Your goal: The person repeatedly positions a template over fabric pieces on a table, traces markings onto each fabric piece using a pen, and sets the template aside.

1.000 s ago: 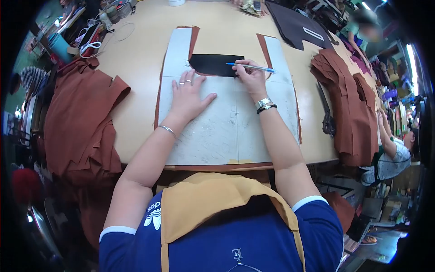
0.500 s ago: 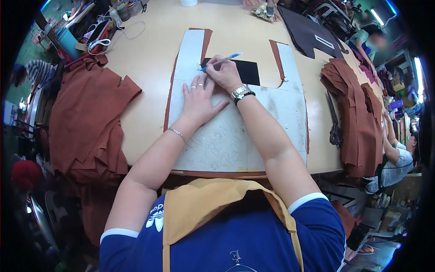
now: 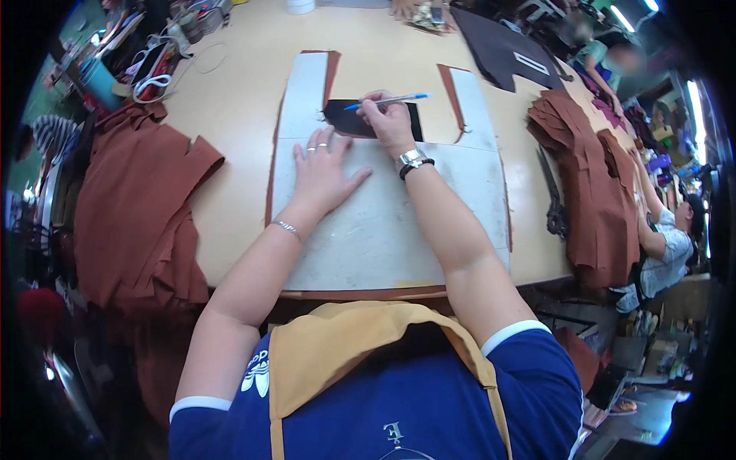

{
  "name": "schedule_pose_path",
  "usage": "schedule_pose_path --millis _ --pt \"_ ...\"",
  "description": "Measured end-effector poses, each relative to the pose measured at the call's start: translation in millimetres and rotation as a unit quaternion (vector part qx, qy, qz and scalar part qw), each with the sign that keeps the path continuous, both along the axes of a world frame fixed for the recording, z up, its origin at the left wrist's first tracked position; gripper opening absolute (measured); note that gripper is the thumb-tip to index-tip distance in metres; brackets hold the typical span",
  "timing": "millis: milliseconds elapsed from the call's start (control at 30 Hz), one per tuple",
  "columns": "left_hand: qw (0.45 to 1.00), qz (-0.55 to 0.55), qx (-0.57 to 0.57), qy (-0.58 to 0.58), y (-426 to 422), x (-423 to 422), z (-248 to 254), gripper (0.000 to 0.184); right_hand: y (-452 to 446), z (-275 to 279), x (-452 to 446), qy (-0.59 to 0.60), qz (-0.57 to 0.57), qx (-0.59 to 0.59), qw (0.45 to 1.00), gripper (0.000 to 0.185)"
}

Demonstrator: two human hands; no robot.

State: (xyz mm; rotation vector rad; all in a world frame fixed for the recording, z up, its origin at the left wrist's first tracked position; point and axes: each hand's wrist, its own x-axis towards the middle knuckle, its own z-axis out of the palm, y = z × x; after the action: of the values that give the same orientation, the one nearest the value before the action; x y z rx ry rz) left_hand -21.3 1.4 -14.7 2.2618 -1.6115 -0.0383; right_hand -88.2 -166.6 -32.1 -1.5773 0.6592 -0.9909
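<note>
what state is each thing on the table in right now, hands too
left hand: open, spread on the template
right hand: closed around the pen
pen: held tilted above the black piece; tip contact unclear
template: lying flat
black piece: flat, partly covered by the right hand
brown sheet: under the template, edges showing
shears: lying down, blades seemingly closed
left brown pieces: piled, overlapping
</note>
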Motion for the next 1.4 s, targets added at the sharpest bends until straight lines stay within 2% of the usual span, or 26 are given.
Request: schedule_pose_path --millis 67,200,300,400,500,733,1000,1100,1200,1233,1267,1367,1400 --pt "1.000 0.005 -0.006 0.004 -1 0 -3 0.062 -11 11 -35 -0.049 -0.009 0.054 0.997 0.013" --pt "1.000 0.001 0.001 0.004 -1 -1 -3 0.065 -46 10 -124 0.008 -0.138 -0.029 0.990 0.010" --pt "1.000 -0.001 0.006 0.000 -2 -1 -2 0.065 -82 -14 -182 0.061 -0.223 -0.076 0.970 0.009" --pt "1.000 -0.001 0.003 -0.007 -2 1 -5 0.066 -82 -20 -196 0.028 -0.207 -0.066 0.976 0.010" --pt "1.000 -0.004 -0.013 -0.026 -2 2 -11 0.063 -77 -15 -194 0.131 -0.213 -0.070 0.966 0.011" --pt "0.999 -0.005 -0.030 -0.032 -1 2 -12 0.061 -73 -12 -190 0.150 -0.219 -0.097 0.959 0.015" --pt "1.000 -0.005 0.007 -0.013 0 1 -4 0.065 -68 -3 -191 0.192 -0.218 -0.095 0.952 0.013" --pt "1.000 -0.011 0.012 -0.011 0 2 -6 0.066 -81 -13 -199 0.046 -0.212 0.005 0.976 0.014" --pt "0.999 -0.016 0.028 -0.015 5 1 -4 0.069 -44 12 -223 0.008 -0.240 0.056 0.969 0.018" --pt "0.999 -0.017 0.034 -0.016 6 -2 -3 0.070 -34 10 -241 0.135 -0.263 -0.024 0.955 0.021" --pt "0.999 -0.017 0.032 -0.022 10 -7 -4 0.071 -24 7 -260 0.260 -0.280 -0.102 0.918 0.025" --pt "0.999 -0.021 0.034 -0.028 20 -23 -8 0.075 18 17 -293 0.368 -0.256 -0.086 0.890 0.032" --pt "0.999 -0.022 0.030 -0.028 21 -26 -11 0.075 22 17 -296 0.317 -0.261 -0.048 0.910 0.033"
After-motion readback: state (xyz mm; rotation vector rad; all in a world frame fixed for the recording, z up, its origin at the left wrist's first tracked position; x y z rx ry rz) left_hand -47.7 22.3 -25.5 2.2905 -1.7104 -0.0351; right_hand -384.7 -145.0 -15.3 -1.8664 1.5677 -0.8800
